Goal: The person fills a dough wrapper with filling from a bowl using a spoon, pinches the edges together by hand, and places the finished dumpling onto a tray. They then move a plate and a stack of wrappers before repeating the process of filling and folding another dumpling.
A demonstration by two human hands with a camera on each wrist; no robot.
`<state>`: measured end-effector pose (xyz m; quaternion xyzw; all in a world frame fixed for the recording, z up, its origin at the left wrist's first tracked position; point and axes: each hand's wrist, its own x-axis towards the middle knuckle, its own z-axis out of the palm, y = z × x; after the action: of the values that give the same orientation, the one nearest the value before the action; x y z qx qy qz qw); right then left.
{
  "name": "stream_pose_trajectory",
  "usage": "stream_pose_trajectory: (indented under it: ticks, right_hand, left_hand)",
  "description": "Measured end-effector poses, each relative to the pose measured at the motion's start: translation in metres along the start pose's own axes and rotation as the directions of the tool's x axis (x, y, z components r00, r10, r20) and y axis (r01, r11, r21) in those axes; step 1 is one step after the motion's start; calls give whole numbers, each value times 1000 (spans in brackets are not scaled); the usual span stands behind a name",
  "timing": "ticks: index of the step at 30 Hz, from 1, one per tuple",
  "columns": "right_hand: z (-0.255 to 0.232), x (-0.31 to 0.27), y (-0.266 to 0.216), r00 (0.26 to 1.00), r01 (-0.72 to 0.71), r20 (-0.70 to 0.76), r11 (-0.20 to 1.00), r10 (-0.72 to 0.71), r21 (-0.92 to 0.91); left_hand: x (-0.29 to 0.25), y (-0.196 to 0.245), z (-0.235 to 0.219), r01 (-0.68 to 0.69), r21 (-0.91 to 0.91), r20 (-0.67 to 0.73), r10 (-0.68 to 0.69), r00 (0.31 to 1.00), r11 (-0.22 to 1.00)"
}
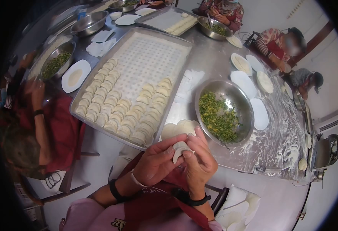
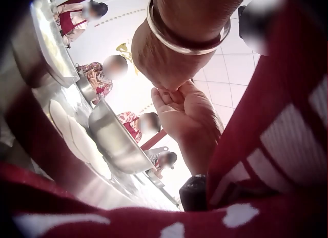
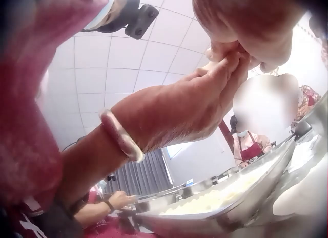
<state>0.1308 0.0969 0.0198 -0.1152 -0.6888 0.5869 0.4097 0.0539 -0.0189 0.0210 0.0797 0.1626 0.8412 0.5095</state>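
A pale folded dumpling (image 1: 181,151) is pinched between both hands in front of the person's chest. The left hand (image 1: 156,161), with a bracelet at its wrist, holds its left side with thumb and fingers. On its right side, the right hand (image 1: 200,159) presses the dough edge with thumb and fingertips. Flat round dough wrappers (image 1: 173,131) lie on the table just beyond the hands. Beside them stands a steel bowl (image 1: 246,129) of chopped green and yellow filling (image 1: 217,117). In both wrist views the hands meet and hide most of the dumpling.
A large metal tray (image 1: 178,82) holds rows of finished dumplings (image 1: 117,115) to the front left. White plates (image 1: 259,113) stand right of the bowl, on a flour-dusted table (image 1: 280,146). Other people sit around the table, one close on the left.
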Motion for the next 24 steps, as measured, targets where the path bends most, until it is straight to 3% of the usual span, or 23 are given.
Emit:
stream_pose_trajectory:
  ticks: [10,13,16,19,22,24]
  right_hand:
    - [-7,2,10,995,96,47,994,-94,-45]
    - [-6,10,-7,994,-87,65,996,89,-23]
    - [-2,11,-14,992,-94,81,996,94,2]
    - [-9,9,-7,980,-71,187,997,70,-5]
    - [-18,9,9,955,101,286,994,-82,-50]
    - [-18,9,8,948,108,306,992,-82,-70]
  left_hand:
    - [0,-4,0,2,-2,4,-2,1000,1000]
    - [-3,1,1,27,37,-30,-26,999,999]
    - [0,4,-1,70,-20,57,-69,996,997]
    - [-5,3,1,79,-37,2,-79,997,996]
    - [-6,4,-1,91,-56,34,-89,995,994]
    - [-8,9,4,113,-34,-10,-113,994,993]
